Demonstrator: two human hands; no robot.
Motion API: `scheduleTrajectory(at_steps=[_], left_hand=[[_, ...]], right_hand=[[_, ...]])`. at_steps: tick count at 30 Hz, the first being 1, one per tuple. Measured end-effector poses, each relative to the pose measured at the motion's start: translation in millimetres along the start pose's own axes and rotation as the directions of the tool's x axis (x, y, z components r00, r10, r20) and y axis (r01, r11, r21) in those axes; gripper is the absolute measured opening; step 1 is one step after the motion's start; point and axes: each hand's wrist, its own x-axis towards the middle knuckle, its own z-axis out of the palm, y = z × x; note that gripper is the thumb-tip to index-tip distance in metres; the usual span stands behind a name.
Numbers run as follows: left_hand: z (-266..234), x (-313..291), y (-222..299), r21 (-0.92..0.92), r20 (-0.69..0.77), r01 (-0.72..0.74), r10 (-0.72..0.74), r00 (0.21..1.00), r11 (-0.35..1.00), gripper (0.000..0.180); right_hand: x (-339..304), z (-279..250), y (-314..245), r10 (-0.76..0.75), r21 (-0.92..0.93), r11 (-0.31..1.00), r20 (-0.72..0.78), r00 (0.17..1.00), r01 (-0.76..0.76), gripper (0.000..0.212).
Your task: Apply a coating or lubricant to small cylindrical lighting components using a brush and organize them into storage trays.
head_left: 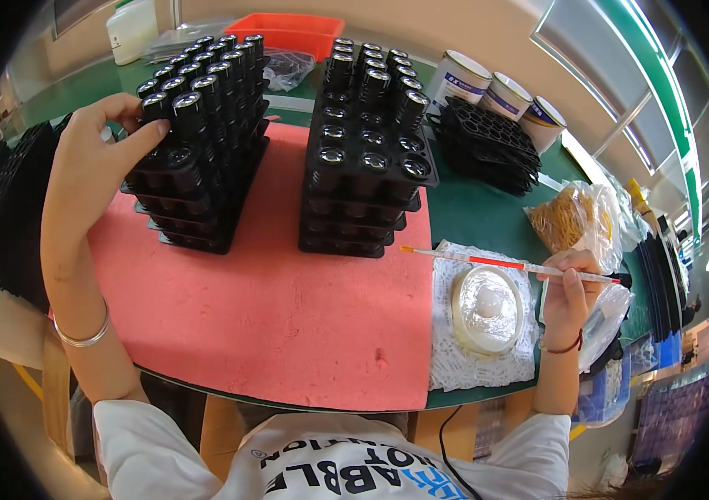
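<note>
At the front left corner of the left stack of black trays point(198, 223), my left hand point(88, 167) has its thumb and fingers closed around a black cylinder with a shiny top point(154, 108). Several similar cylinders stand upright in rows behind it. My right hand point(569, 292) grips a thin paintbrush point(498, 262) with a red and white handle; its yellowish tip points left, over the mat's edge. Below the brush, a round pale dish point(488, 310) of glossy clear content rests on a patterned white cloth point(446, 367).
Another stack of black trays point(353, 225), with cylinders, stands on the pink mat point(288, 325). Behind are an orange bin point(288, 35), white cans point(461, 77) and black honeycomb trays point(488, 137). A bag of yellow rubber-band-like pieces point(575, 218) lies right; dark stacked trays point(9, 217) stand left.
</note>
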Motion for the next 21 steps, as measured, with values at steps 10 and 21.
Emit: scheduleTrajectory(at_steps=[10,21], left_hand=[[6,-3,6,0.174,-0.181,-0.057,0.089,0.979,0.983,0.028],[31,-19,102,0.231,-0.289,-0.23,0.292,0.912,0.945,0.025]], right_hand=[[2,2,-3,0.013,-0.01,1.0,-0.014,1.0,-0.013,0.01],[3,-12,-9,-0.025,0.041,0.999,-0.038,0.999,0.027,0.01]])
